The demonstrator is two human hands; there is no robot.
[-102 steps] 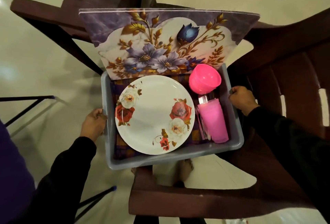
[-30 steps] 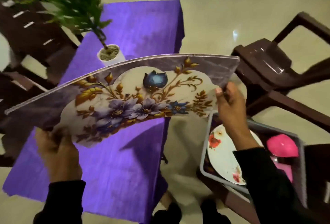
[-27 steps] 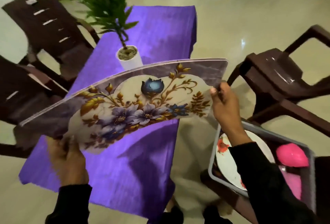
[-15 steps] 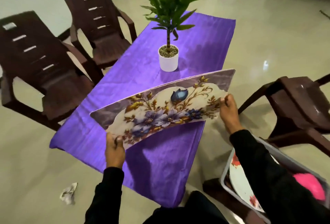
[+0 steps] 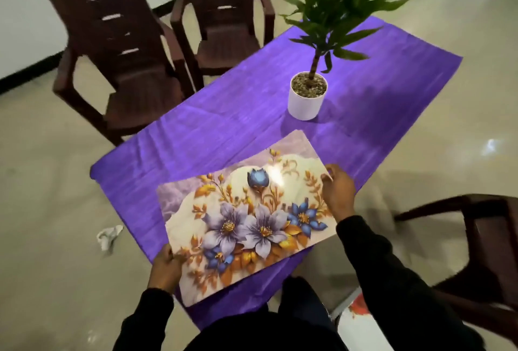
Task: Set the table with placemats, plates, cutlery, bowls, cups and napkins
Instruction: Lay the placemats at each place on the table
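Both hands hold the flowery placemat [image 5: 246,216] on the purple table [image 5: 224,126]: left grip [image 5: 165,266] and right grip [image 5: 337,191] clamped on its ends.

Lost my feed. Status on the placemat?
Both hands, left and right, gripping placemat ends. Placemat on tablecloth. Plant pot clear beyond.

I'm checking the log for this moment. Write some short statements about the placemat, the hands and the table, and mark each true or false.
1. Both hands hold the floral placemat: the left hand at its near corner, the right hand at its right edge. True.
2. The potted plant stands on the placemat. False: it stands on the purple tablecloth, beyond the placemat.
3. A plate lies on the placemat. False: nothing lies on it.
4. Two brown chairs stand at the table's left. True.
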